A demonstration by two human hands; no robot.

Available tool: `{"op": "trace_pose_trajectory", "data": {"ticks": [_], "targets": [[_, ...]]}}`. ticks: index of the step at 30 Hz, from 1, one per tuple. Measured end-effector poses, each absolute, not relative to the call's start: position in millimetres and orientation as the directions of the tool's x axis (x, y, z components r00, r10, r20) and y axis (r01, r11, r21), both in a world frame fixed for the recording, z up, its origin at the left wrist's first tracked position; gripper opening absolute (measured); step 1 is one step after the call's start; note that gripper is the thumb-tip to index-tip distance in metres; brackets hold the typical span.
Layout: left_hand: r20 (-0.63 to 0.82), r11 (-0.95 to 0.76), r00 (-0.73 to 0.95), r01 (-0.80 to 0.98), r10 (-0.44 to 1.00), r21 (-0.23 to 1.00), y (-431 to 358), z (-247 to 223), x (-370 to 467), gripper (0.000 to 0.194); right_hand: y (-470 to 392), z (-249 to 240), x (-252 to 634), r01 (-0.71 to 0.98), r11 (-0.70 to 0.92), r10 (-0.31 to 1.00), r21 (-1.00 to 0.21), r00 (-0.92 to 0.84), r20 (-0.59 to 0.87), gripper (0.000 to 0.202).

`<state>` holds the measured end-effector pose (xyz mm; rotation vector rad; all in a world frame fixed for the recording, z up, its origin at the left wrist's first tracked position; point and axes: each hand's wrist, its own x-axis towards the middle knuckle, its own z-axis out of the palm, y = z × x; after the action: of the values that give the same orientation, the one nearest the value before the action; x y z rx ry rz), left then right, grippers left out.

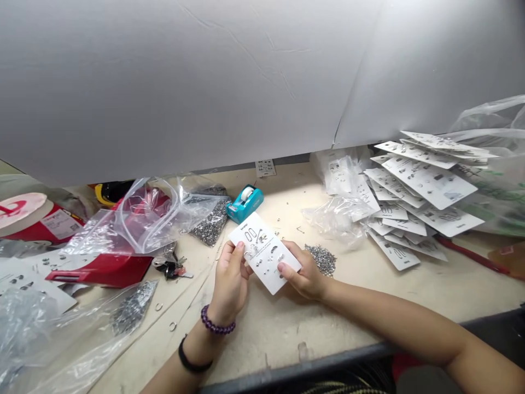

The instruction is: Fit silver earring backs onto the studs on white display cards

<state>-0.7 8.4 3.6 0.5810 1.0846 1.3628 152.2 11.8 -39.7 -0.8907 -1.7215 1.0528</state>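
A white card (266, 262) with small silver earrings on it is held tilted above the table. My left hand (233, 273) grips its left edge, thumb on the front and fingers behind. At the lower right edge, my right hand (303, 272) pinches the card, with the thumb on its face. Just beyond the card stands a teal tape dispenser (246, 203). A small heap of tiny silver pieces (322, 259) lies beside my right hand.
Many earring cards (430, 180) are piled at the right, near clear plastic bags (348, 219). Zip bags (147, 219), a bag of small metal parts (211, 224), a red tool or tray (106, 271) and keys (170, 265) lie left. Grey board (184, 98) rises behind.
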Motion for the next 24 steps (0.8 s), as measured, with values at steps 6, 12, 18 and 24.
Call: {"op": "trace_pose_trajectory", "data": {"ticks": [6,12,18,24], "targets": [[-0.273,0.166,-0.149,-0.498,0.95,0.851,9.9,2.6,-2.1,0.027,12.5,-36.3,151.4,0.143,0.341,0.887,-0.929,-0.376,0.268,0.035],[-0.252,0.127,-0.182,-0.512,0.95,0.849,11.3,0.6,-2.2,0.027,15.3,-36.6,148.0,0.121,0.313,0.892,-0.942,-0.378,0.248,0.035],[-0.204,0.089,-0.179,-0.5,0.963,0.861,8.9,0.5,-3.9,0.023,14.2,-36.6,147.2,0.1,0.305,0.899,-0.947,-0.359,0.252,0.035],[-0.112,0.026,-0.145,-0.493,0.983,0.87,5.5,7.3,-4.2,0.016,7.5,-37.7,148.3,0.08,0.32,0.915,-0.944,-0.284,0.286,0.038]]}}
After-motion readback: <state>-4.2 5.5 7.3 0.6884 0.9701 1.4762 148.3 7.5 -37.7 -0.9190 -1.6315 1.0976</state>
